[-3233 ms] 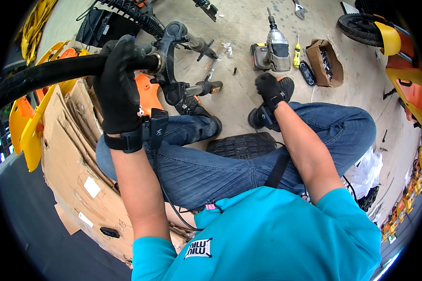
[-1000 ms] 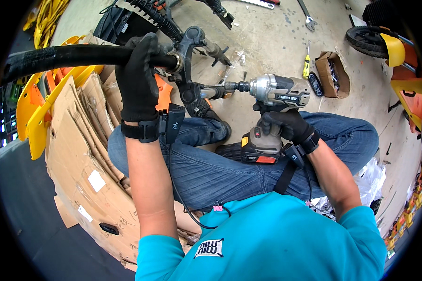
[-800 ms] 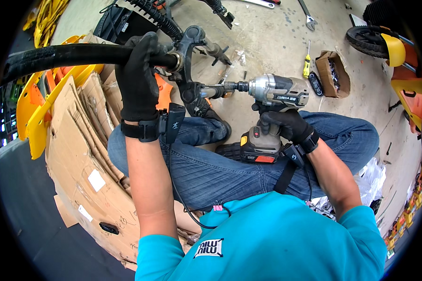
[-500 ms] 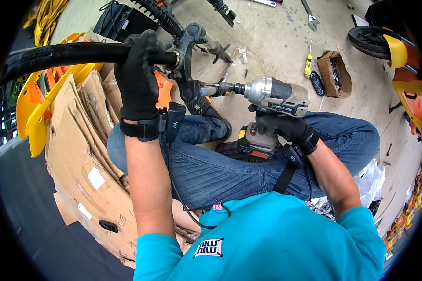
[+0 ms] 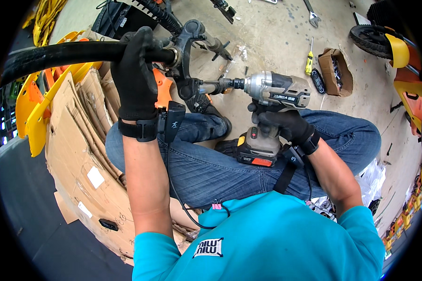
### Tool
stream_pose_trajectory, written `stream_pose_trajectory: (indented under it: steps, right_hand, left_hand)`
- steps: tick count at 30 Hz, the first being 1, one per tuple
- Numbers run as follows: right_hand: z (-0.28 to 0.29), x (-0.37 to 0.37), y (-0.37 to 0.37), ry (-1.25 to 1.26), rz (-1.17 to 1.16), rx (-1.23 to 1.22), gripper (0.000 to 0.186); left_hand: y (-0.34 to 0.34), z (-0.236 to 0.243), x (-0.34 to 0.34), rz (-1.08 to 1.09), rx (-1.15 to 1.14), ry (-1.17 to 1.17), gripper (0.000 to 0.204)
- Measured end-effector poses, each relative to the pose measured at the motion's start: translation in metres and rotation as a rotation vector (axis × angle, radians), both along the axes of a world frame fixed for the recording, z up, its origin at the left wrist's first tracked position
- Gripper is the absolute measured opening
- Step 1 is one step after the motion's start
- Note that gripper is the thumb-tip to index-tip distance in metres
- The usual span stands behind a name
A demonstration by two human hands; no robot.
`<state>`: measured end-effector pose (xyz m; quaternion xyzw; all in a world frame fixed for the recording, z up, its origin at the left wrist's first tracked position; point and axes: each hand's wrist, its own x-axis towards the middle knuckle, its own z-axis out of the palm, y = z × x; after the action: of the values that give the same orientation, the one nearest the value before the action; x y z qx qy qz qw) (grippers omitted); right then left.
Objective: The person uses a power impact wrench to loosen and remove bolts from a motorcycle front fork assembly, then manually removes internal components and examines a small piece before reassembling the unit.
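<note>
My left hand in a black glove is closed round a long, slightly curved black tube, just beside a dark metal fork clamp with pins and short metal shafts. My right hand, also gloved, grips the handle of a grey and silver cordless impact wrench with a battery at its base above my lap. The wrench lies sideways, its black socket meeting the end of the lower metal shaft on the clamp. Whether the socket fully covers a fastener there, I cannot tell.
Flattened cardboard lies left, with yellow plastic panels. An orange part is behind my left hand. On the floor are a screwdriver, an open box and an adjustable wrench. A wheeled vehicle stands right.
Since the oldest frame, my right hand has taken the impact wrench from the floor and brought its socket to the shaft. My left hand stays on the tube; recently both moved very little.
</note>
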<state>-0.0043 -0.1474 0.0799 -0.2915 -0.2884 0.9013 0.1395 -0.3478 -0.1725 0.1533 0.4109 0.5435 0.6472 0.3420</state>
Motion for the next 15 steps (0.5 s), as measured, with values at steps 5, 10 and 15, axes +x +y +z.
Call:
stream_pose_trajectory:
  steps: [5, 10, 15]
  right_hand:
    - [-0.011, 0.004, 0.001, -0.062, 0.009, 0.113, 0.048]
    - [-0.009, 0.004, 0.002, -0.032, 0.016, -0.050, 0.034]
    - [-0.009, 0.005, 0.004, -0.050, -0.002, 0.032, 0.034]
  left_hand:
    - [0.006, 0.008, 0.015, 0.106, 0.016, 0.005, 0.011]
    - [0.008, 0.014, 0.021, 0.066, 0.019, -0.213, 0.013]
    - [0.008, 0.012, 0.019, 0.071, -0.004, 0.002, 0.012]
